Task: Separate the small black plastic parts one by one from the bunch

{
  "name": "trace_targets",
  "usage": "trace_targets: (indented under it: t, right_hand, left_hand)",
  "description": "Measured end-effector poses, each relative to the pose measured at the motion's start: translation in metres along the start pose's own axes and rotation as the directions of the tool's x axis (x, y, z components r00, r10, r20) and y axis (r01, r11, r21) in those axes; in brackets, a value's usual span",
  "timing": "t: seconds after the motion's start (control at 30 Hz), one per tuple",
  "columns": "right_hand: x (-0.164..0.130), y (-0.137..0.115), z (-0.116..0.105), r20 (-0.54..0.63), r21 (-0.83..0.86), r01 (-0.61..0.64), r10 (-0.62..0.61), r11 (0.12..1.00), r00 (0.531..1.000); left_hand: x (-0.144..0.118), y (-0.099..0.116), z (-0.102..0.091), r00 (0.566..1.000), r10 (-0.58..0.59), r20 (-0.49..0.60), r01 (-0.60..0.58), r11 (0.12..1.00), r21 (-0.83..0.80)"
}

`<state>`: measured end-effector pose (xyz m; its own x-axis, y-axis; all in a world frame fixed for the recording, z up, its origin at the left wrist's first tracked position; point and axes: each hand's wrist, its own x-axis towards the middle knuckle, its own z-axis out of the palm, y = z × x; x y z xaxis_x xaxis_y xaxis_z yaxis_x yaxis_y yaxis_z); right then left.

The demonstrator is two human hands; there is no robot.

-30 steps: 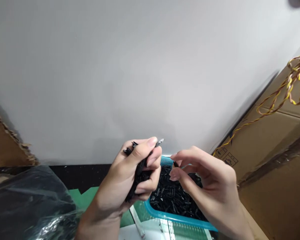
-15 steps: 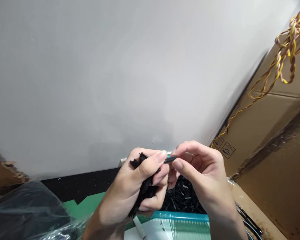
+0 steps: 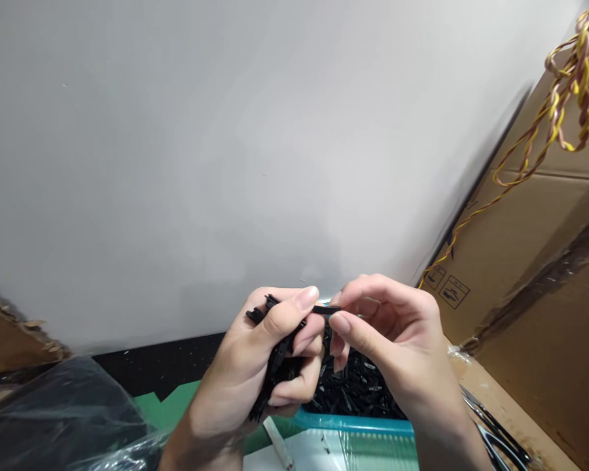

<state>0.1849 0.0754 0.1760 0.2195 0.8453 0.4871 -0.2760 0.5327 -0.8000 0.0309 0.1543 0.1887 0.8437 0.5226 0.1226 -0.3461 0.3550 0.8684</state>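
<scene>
My left hand is closed around a bundle of thin black cables, whose ends stick out above the fist. My right hand pinches a small black sleeve piece with thumb and forefinger, right against the cable tip held under my left thumb. Both hands hover above a blue plastic tray filled with many small black parts.
A white wall fills the upper view. Cardboard boxes stand at the right with a twisted yellow and brown wire hanging over them. A clear plastic bag with dark contents lies at the lower left on a green mat.
My right hand came up from the tray with a small black piece and met the cable tip in my left hand. The view shifted slightly.
</scene>
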Motion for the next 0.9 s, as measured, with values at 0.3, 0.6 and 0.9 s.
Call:
trace_targets:
  t: [0.3, 0.6, 0.9]
  right_hand:
    - [-0.003, -0.003, -0.004, -0.025, -0.141, 0.096, -0.100, 0.985, 0.995]
    - [-0.006, -0.010, -0.008, -0.018, -0.374, 0.235, -0.261, 0.897, 0.965]
    - [-0.005, -0.006, -0.009, -0.015, -0.427, 0.223, -0.253, 0.876, 0.967]
  left_hand:
    - [0.002, 0.004, 0.004, 0.992, -0.011, -0.124, 0.019, 0.998, 0.060]
    - [-0.003, 0.006, 0.004, 0.996, -0.019, -0.090, 0.034, 0.984, 0.176]
    - [-0.001, 0.006, 0.005, 0.995, -0.001, -0.104, 0.020, 0.983, 0.181]
